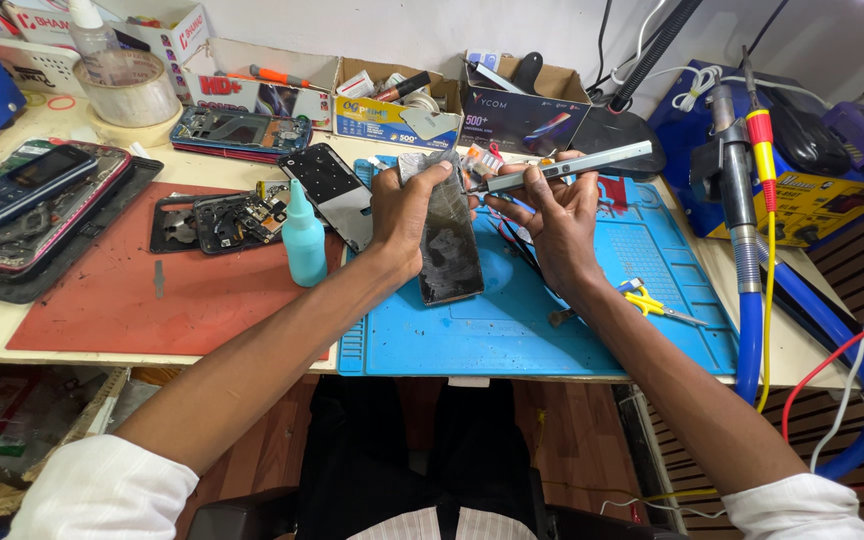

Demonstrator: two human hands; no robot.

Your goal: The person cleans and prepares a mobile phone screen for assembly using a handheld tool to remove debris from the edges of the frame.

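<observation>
My left hand (404, 215) grips the upper end of a dark, opened smartphone (449, 245) that stands tilted on the blue work mat (592, 330). My right hand (552, 215) holds a grey pen-shaped electric screwdriver (562, 167) nearly level, its tip pointing left at the phone's top edge. Both hands hover over the middle of the mat, close together.
A teal squeeze bottle (303, 235) stands on the red mat (122, 290) beside a dismantled phone frame (217, 220) and a black panel (332, 190). Yellow-handled tweezers (657, 305) lie right. Phones (32, 190) lie left, boxes (522, 105) behind, a soldering station and hoses (752, 250) right.
</observation>
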